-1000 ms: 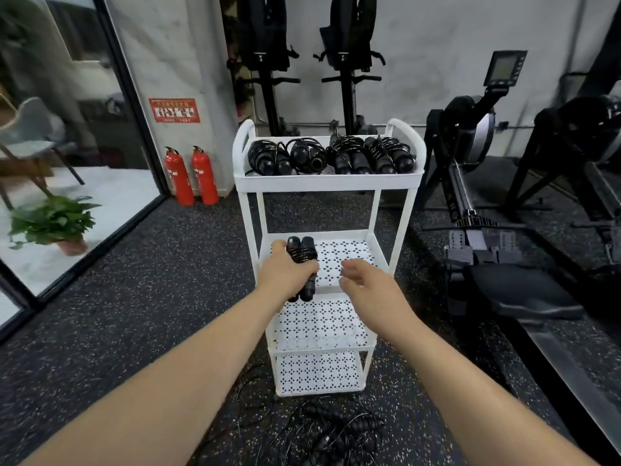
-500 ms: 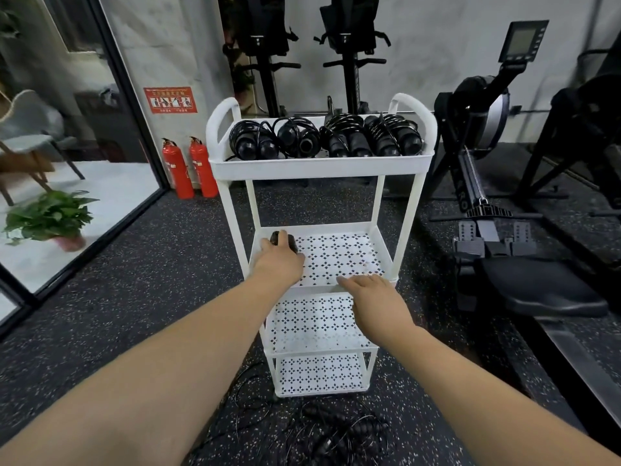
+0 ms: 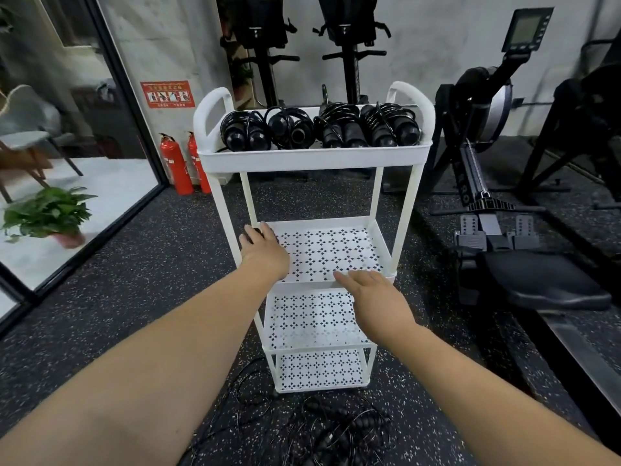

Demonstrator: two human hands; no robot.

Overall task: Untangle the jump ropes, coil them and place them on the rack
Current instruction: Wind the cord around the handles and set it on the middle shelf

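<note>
At a white rack (image 3: 406, 223) on a gym's speckled floor (image 3: 151, 264), we see the left hand (image 3: 263, 252) at the back left corner of the second shelf (image 3: 329, 250). Its fingers are curled over a coiled jump rope (image 3: 254, 232), which shows only as a dark sliver beneath them. The right hand (image 3: 374, 299) lies palm down with fingers straight, touching the front rim of the same shelf, well apart from that rope. On the top shelf (image 3: 312, 159), four coiled ropes (image 3: 319, 131) sit side by side. A tangle of loose ropes (image 3: 336, 428) lies on the floor just before the rack's foot, between the two forearms. Two red fire extinguishers (image 3: 176, 163) stand by the wall at left.
</note>
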